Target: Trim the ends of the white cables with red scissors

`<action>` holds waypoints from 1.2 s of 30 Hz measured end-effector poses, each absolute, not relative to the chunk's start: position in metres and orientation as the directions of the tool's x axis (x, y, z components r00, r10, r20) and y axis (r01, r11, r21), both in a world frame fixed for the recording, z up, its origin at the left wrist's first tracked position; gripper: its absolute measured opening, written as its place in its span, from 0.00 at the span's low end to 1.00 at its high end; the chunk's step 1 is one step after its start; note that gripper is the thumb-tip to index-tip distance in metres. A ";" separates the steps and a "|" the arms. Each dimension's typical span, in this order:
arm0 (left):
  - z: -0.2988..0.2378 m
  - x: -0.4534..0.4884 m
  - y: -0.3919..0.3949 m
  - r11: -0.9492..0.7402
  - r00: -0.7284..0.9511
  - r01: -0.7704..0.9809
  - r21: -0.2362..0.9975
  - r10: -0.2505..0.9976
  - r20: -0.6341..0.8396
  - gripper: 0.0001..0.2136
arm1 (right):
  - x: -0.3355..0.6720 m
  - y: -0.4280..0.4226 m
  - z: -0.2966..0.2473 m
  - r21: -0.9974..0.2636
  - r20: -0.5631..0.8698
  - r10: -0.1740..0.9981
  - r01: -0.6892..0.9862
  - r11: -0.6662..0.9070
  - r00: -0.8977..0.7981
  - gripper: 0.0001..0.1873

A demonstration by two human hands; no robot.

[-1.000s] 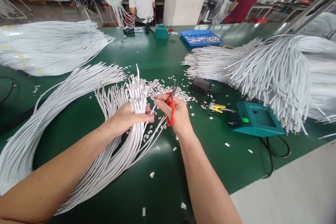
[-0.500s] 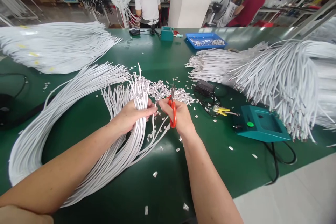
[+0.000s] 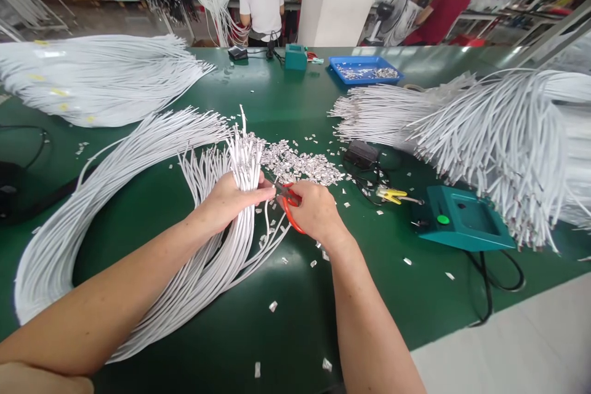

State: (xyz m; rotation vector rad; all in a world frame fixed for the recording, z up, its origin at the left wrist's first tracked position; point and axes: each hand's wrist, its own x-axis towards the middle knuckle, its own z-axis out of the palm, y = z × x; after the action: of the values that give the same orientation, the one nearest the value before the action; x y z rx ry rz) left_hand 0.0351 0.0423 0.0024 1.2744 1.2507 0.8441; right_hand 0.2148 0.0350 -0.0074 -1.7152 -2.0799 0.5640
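Note:
My left hand (image 3: 235, 200) is wrapped round an upright bundle of white cables (image 3: 244, 163), with the thumb reaching to the right. In my right hand (image 3: 314, 206) is a pair of red-handled scissors (image 3: 292, 215). The blades point left at the fingertips of my left hand, close to the end of a single cable; whether they touch it is too small to tell. A few loose cables curve below both hands. Behind them spreads a pile of small silvery-white clippings (image 3: 300, 163).
More white cables (image 3: 101, 80) lie at the back left, and another heap (image 3: 498, 135) at the right. A teal box (image 3: 466, 218) with a green button, a yellow-handled clip (image 3: 392, 195) and a black adapter (image 3: 361, 154) sit right. A blue tray (image 3: 364, 81) stands behind. People work beyond the table.
My right hand has turned the scissors from pointing up and away to pointing left, bringing the blades to my left fingertips. My left hand keeps its hold on the cables.

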 end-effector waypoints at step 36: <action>0.000 0.034 0.041 0.212 0.416 0.010 0.977 0.888 -0.197 0.13 | 0.219 0.039 -0.007 -0.984 0.051 0.940 -0.176 -0.009 -0.336 0.09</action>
State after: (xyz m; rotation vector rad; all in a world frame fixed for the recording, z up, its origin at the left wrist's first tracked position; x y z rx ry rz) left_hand 0.0340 0.0413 0.0004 1.2032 0.9600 0.7620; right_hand 0.2191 0.0385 -0.0069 -0.8762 -1.3281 1.5188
